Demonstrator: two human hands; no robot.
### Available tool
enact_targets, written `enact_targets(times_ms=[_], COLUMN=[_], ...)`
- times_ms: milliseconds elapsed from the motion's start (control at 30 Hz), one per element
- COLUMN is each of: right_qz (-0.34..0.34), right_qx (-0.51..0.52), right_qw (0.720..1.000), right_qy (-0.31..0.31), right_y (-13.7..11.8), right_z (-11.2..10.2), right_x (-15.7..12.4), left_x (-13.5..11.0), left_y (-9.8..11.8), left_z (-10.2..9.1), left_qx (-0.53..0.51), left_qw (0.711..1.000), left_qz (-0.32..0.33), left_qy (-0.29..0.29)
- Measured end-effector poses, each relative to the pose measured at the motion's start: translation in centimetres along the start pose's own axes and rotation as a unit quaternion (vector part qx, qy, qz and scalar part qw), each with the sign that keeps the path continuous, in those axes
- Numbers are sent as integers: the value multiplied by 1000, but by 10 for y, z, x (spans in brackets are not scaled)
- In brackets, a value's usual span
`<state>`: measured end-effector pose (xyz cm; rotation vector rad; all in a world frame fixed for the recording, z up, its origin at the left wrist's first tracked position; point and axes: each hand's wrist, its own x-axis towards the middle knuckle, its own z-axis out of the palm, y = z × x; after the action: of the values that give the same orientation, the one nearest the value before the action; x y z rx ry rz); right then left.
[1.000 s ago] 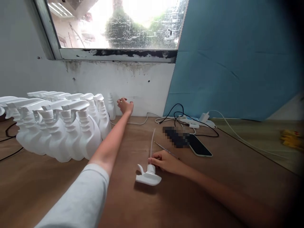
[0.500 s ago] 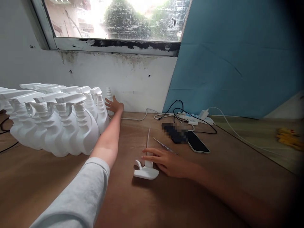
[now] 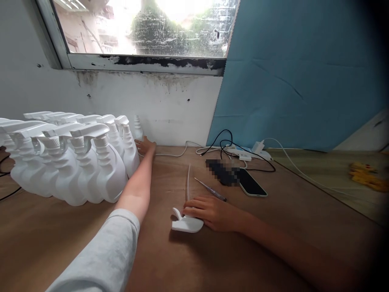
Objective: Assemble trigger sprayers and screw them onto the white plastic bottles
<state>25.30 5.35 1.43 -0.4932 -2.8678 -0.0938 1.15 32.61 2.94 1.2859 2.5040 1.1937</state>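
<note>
My left hand [image 3: 146, 145] reaches far out beside the wall, its fingers closed against the lower body of a white bottle [image 3: 137, 126] that has no spray head on it. That bottle stands behind the end of a group of white spray bottles [image 3: 111, 170], which partly hides it. Near the table's middle, my right hand [image 3: 209, 213] is closed over the neck of a white trigger spray head [image 3: 187, 224]. The spray head lies on its side, and its thin clear dip tube [image 3: 188, 178] points away toward the wall.
A thin screwdriver-like tool [image 3: 210, 189] lies right of the tube. Beyond it are a phone [image 3: 252, 182], a blurred-out dark object [image 3: 223, 172], and a power strip [image 3: 247, 152] with black and white cables. A window [image 3: 146, 28] and blue cloth [image 3: 288, 73] are behind.
My left hand has moved down along the bare bottle, and its spread fingers have drawn in. The fingers of my right hand have come down and curled over the spray head's neck.
</note>
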Motion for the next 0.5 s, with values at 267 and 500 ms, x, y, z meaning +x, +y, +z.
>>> enact_targets(times_ms=[267, 500], right_qz=[11, 124], right_qx=[2, 111], right_qw=[1000, 930], right_qy=[28, 328], right_y=[4, 16], right_z=[2, -9], right_x=[-1, -2], left_x=[-16, -71], left_y=[-8, 24], left_z=[-12, -28], left_qx=[-75, -217], left_qw=[993, 938], left_qz=[92, 264], left_qy=[2, -55])
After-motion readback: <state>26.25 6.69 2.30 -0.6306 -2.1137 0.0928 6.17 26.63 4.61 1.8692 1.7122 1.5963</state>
